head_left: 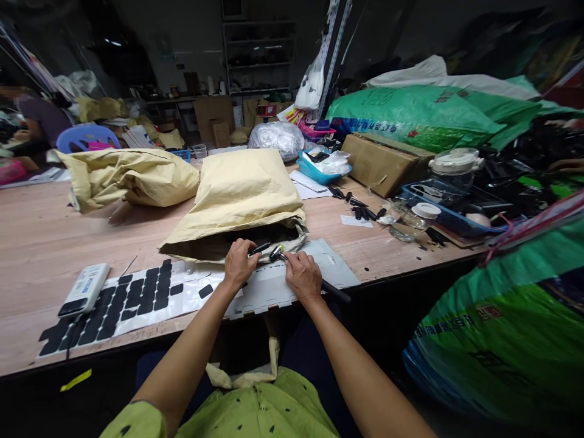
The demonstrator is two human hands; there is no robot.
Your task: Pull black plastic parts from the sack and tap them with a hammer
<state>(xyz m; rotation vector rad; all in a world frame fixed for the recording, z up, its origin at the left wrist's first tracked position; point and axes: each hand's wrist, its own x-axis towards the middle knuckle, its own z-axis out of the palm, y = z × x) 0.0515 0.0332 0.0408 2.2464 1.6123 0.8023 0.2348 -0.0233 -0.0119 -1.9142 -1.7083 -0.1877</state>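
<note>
My left hand (241, 263) is closed around a slim black stick-like piece (260, 248), just in front of a cream sack's open mouth. My right hand (303, 275) grips a small hammer (275, 252); its metal-and-black head points left, towards my left hand, and its black handle sticks out behind the palm. Under both hands lies a grey-white board (328, 263) at the table's front edge. The cream sack (249, 182) lies with its dark opening facing me; what is inside is too dark to make out. Left of the board is a sheet of black rounded stickers (155, 286).
A white power bank-like device (85, 289) rests on the stickers. Another cream sack (155, 176) lies left. At right are black pieces (362, 212), a cardboard box (385, 163), a glass jar (413, 222) and a blue tray (460, 213). A green sack (506, 328) stands beside the table.
</note>
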